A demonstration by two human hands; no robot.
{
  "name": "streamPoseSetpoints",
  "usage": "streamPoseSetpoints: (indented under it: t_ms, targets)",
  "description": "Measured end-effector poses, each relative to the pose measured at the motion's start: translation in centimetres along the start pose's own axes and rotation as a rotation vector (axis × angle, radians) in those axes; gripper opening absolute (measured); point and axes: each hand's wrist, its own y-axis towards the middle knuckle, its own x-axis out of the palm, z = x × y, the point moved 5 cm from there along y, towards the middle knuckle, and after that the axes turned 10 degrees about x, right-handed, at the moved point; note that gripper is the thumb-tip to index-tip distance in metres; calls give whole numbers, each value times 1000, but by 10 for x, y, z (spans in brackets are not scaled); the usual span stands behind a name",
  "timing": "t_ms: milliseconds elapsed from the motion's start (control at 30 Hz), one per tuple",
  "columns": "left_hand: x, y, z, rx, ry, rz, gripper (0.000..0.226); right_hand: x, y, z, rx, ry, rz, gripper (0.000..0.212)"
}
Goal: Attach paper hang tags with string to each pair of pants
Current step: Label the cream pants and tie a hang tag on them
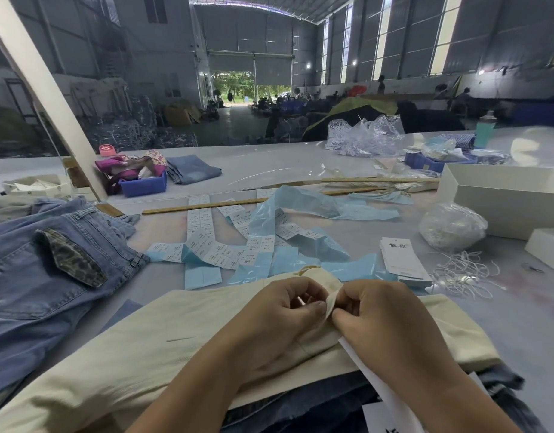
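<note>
Low in the frame's centre, our left hand and right hand both pinch a fold of the cream pants, fingertips touching; a paper tag sits under the right hand, nearer it.

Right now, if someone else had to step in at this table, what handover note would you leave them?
Left hand and right hand: both pinch a fold at the waist of the cream pants lying in front. A white paper tag shows under the right hand; whether it is strung on yet cannot be told.
Supplies: hang tag stack and loose strings to the right.
Blue jeans on the left, no tag visible on them.
Left: finish this pair, then tag the rest.
</note>
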Motion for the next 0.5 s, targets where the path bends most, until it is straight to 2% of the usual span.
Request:
streamPoseSetpoints:
  t_ms: [167, 300, 400, 500]
  targets:
    - [2, 0, -1, -10, 32, -32, 12, 0, 0, -2, -6, -12, -24, 9]
    - [2, 0, -1, -59, 30, 22, 15, -5, 1, -5, -28, 140, -114, 24]
    - [-2, 0, -4, -163, -145, 158, 20, -14, 1, -5, 14, 354, -117, 34]
    - [-6, -2, -5, -225, -370, 286, 20, -18, 1, -2, 98, 576, -112, 14]
